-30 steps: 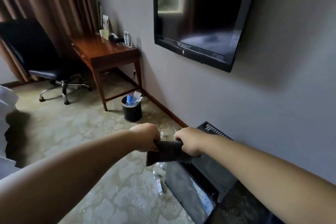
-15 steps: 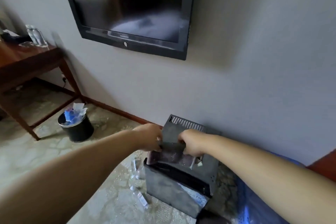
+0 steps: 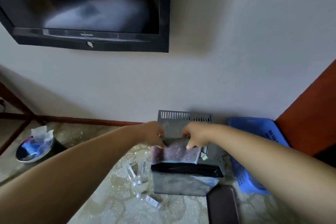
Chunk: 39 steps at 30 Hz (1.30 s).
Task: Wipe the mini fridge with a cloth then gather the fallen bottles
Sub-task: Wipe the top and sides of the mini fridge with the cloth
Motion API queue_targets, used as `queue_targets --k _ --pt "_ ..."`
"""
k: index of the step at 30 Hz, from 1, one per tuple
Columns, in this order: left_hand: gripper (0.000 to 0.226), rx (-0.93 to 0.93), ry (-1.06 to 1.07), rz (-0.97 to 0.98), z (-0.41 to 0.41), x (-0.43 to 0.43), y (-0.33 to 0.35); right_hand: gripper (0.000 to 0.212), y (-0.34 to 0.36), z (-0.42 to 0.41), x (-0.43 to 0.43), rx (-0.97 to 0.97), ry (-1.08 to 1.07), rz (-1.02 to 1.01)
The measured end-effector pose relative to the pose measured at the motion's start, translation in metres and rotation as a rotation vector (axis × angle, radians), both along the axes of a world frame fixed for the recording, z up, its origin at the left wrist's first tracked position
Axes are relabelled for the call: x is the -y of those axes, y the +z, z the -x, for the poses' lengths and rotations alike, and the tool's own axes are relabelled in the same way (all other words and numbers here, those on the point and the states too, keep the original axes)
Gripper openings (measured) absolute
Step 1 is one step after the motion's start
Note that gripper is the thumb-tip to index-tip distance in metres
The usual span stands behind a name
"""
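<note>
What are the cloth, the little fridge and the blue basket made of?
The cloth looks like soft, fuzzy fabric, purplish-grey: it lies limp and wrinkled. The mini fridge seems to be dark grey metal, dull and smudged, with slots cut in its back panel. The blue basket looks like moulded plastic, slightly shiny, with rows of small holes.

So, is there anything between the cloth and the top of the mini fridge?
Nothing visible. The left hand and right hand hold the cloth directly on the mini fridge top; only a small pale object sits beside its right edge.
</note>
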<state>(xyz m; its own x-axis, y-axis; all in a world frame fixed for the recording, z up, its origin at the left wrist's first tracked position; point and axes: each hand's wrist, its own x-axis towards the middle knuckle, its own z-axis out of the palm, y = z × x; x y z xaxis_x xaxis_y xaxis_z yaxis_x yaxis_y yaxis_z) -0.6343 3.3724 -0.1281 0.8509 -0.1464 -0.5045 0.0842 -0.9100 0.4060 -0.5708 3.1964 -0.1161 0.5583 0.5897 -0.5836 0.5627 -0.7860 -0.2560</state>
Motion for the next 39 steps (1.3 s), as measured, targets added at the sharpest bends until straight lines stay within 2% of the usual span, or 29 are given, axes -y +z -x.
queue_targets --k 2,4,9,13,19,23,28,34,39 --pt "0.015 -0.036 0.013 0.05 -0.003 -0.001 -0.01 0.044 -0.006 -0.003 0.0 -0.039 -0.033 0.025" --pt "0.015 -0.073 0.025 0.076 -0.005 -0.001 -0.022 0.045 -0.016 -0.006 0.001 -0.086 -0.067 0.035" --pt "0.033 -0.25 0.038 0.142 -0.011 0.003 -0.085 0.049 -0.07 -0.016 0.004 -0.215 0.043 0.181" --pt "0.045 -0.339 0.008 0.148 -0.018 0.004 -0.182 0.048 -0.159 -0.024 0.003 -0.332 0.12 0.253" --pt "0.035 -0.336 0.037 0.113 -0.042 -0.003 -0.316 0.043 -0.296 -0.052 -0.006 -0.353 0.067 0.235" --pt "0.04 -0.255 -0.029 0.055 -0.072 -0.026 -0.367 0.04 -0.349 -0.076 -0.019 -0.244 0.062 0.113" --pt "0.039 -0.086 -0.129 -0.086 -0.099 -0.043 -0.379 0.029 -0.384 -0.098 -0.031 -0.096 0.059 -0.036" --pt "0.035 0.158 -0.082 -0.127 -0.114 -0.049 -0.381 0.025 -0.395 -0.108 -0.03 0.11 -0.038 -0.185" --pt "0.026 0.417 -0.071 -0.283 -0.123 -0.056 -0.387 0.018 -0.4 -0.104 -0.029 0.342 -0.104 -0.26"
